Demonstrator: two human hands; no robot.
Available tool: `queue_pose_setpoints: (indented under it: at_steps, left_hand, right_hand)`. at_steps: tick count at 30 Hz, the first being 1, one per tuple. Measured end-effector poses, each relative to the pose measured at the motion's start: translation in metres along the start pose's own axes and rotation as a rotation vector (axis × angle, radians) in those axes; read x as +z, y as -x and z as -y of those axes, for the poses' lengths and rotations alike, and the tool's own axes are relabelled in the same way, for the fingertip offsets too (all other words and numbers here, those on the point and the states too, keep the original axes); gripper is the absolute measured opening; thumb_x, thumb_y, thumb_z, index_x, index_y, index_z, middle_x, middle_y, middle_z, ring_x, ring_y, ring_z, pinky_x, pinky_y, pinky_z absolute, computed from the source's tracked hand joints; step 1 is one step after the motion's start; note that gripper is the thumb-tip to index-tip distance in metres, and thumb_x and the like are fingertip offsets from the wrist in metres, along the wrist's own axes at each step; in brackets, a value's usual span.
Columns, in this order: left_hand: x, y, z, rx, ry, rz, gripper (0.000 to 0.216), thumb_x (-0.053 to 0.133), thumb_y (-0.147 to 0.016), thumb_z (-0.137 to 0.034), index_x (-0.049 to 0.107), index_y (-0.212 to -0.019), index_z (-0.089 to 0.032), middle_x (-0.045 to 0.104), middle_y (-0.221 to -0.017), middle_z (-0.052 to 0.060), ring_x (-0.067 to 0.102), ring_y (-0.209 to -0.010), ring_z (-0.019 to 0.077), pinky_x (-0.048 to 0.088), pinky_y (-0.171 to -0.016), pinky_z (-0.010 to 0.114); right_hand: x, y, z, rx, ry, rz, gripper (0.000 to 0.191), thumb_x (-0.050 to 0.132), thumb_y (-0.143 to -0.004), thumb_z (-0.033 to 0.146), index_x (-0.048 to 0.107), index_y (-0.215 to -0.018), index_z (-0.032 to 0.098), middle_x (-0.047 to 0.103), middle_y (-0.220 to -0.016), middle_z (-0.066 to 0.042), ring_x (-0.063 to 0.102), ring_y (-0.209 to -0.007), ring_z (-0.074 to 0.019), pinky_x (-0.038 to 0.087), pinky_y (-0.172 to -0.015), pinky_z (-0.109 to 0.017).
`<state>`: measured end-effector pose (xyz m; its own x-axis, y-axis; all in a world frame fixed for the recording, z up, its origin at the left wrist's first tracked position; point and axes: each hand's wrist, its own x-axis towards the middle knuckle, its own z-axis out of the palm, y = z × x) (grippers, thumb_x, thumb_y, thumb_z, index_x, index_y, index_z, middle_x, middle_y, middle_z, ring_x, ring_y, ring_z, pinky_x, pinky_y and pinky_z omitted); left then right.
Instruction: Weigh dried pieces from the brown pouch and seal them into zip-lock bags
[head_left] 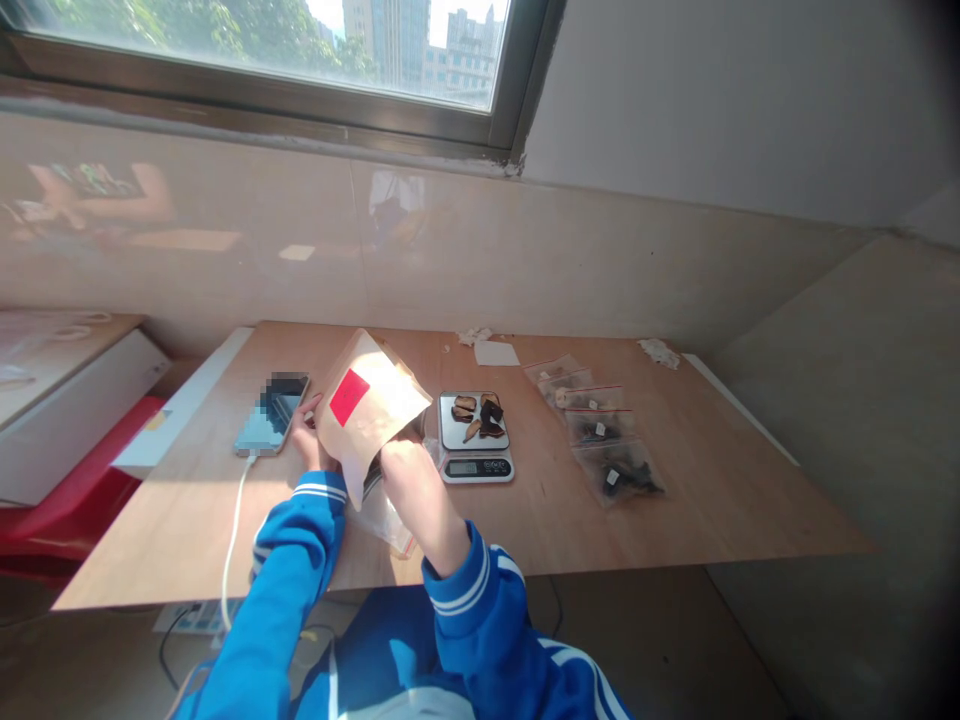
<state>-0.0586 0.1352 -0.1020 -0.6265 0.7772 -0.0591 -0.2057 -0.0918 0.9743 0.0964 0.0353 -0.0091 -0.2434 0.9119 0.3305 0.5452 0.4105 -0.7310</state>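
Note:
My left hand [306,440] grips the side of a brown paper bag [367,405] with a red label, held tilted above the wooden table [675,500]. Reaching into the bag's open mouth from below is my right hand [409,480]; its fingers are hidden inside. A clear plastic pouch [390,520] lies under the bag at the table's front edge. Just right of the bag stands a small digital scale [474,440] with several dark dried pieces [480,412] on its pan.
A phone [271,412] with a white cable lies left of the bag. A row of sealed clear pouches [600,430] with dark contents lies right of the scale. White boxes and a red surface sit at far left. Paper scraps [495,352] lie near the wall.

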Motion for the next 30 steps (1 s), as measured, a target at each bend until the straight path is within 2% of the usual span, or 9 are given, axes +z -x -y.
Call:
queue_pose_setpoints:
  at_steps: [5, 9, 11, 13, 18, 20, 23, 27, 30]
  left_hand:
    - [0.0, 0.002, -0.004, 0.021, 0.037, -0.018, 0.043, 0.061, -0.07, -0.03, 0.058, -0.11, -0.015, 0.064, -0.088, 0.007, 0.063, -0.075, 0.0163, 0.051, -0.067, 0.03]
    - [-0.001, 0.002, -0.002, 0.09, 0.029, -0.023, 0.041, 0.068, -0.065, -0.03, 0.06, -0.103, -0.014, 0.066, -0.094, 0.007, 0.063, -0.088, 0.0188, 0.051, -0.081, 0.033]
    - [-0.001, 0.0, 0.0, 0.115, 0.027, -0.027, 0.039, 0.069, -0.065, -0.032, 0.06, -0.099, -0.014, 0.066, -0.093, 0.006, 0.063, -0.092, 0.0191, 0.05, -0.085, 0.033]
    - [-0.001, -0.001, 0.001, 0.129, 0.026, -0.033, 0.037, 0.067, -0.069, -0.036, 0.059, -0.098, -0.014, 0.066, -0.092, 0.006, 0.063, -0.093, 0.0192, 0.05, -0.086, 0.033]
    - [0.001, 0.004, -0.004, 0.148, 0.004, -0.033, 0.038, 0.07, -0.067, -0.035, 0.059, -0.097, -0.014, 0.066, -0.095, 0.007, 0.063, -0.093, 0.0203, 0.051, -0.085, 0.033]
    - [0.003, 0.009, -0.009, 0.142, 0.001, -0.025, 0.04, 0.073, -0.066, -0.034, 0.059, -0.098, -0.014, 0.066, -0.096, 0.009, 0.063, -0.092, 0.0203, 0.051, -0.082, 0.033]
    - [0.005, 0.016, -0.015, 0.126, 0.007, -0.018, 0.04, 0.071, -0.069, -0.034, 0.058, -0.102, -0.014, 0.066, -0.096, 0.01, 0.063, -0.09, 0.0197, 0.052, -0.079, 0.033]
    - [0.007, 0.019, -0.019, 0.117, 0.004, -0.006, 0.043, 0.073, -0.067, -0.032, 0.059, -0.103, -0.013, 0.065, -0.096, 0.01, 0.064, -0.087, 0.0192, 0.052, -0.075, 0.031]
    - [0.007, 0.02, -0.02, 0.113, 0.012, 0.001, 0.045, 0.073, -0.065, -0.031, 0.059, -0.103, -0.012, 0.065, -0.095, 0.01, 0.063, -0.083, 0.0176, 0.052, -0.072, 0.029]
  right_hand:
    - [-0.036, 0.027, -0.008, 0.016, -0.127, -0.162, 0.029, 0.059, -0.087, 0.024, 0.061, -0.116, 0.021, 0.067, -0.106, -0.009, 0.065, -0.098, -0.022, 0.054, -0.088, -0.037]
    - [-0.053, 0.046, -0.052, 0.171, -0.26, -0.366, 0.023, 0.055, -0.09, 0.033, 0.066, -0.105, 0.02, 0.071, -0.098, -0.008, 0.067, -0.088, -0.0199, 0.055, -0.08, -0.033]
    - [-0.054, 0.046, -0.08, 0.245, -0.153, -0.453, 0.021, 0.056, -0.089, 0.034, 0.069, -0.095, 0.019, 0.071, -0.091, -0.009, 0.066, -0.085, -0.0218, 0.054, -0.079, -0.036]
    - [-0.05, 0.04, -0.103, 0.244, 0.03, -0.496, 0.019, 0.056, -0.088, 0.031, 0.07, -0.092, 0.019, 0.07, -0.094, -0.011, 0.062, -0.091, -0.0245, 0.05, -0.085, -0.043]
    - [-0.035, 0.024, -0.124, 0.259, 0.403, -0.415, 0.021, 0.052, -0.089, 0.019, 0.07, -0.098, 0.021, 0.061, -0.12, -0.015, 0.049, -0.113, -0.0294, 0.037, -0.096, -0.058]
    - [-0.033, 0.026, -0.121, 0.267, 0.449, -0.4, 0.024, 0.052, -0.087, 0.016, 0.068, -0.105, 0.02, 0.056, -0.127, -0.016, 0.046, -0.116, -0.0321, 0.035, -0.095, -0.061]
    - [-0.037, 0.035, -0.101, 0.254, 0.402, -0.464, 0.031, 0.05, -0.087, 0.016, 0.063, -0.114, 0.02, 0.052, -0.129, -0.017, 0.047, -0.115, -0.0327, 0.037, -0.094, -0.061]
    - [-0.044, 0.04, -0.044, 0.058, 0.133, -0.446, 0.033, 0.04, -0.092, 0.014, 0.06, -0.117, 0.023, 0.056, -0.119, -0.012, 0.051, -0.114, -0.0226, 0.045, -0.099, -0.043]
    - [-0.037, 0.029, 0.0, -0.117, 0.09, -0.322, 0.04, 0.038, -0.091, 0.009, 0.057, -0.123, 0.022, 0.057, -0.122, -0.009, 0.049, -0.12, -0.0199, 0.045, -0.103, -0.039]
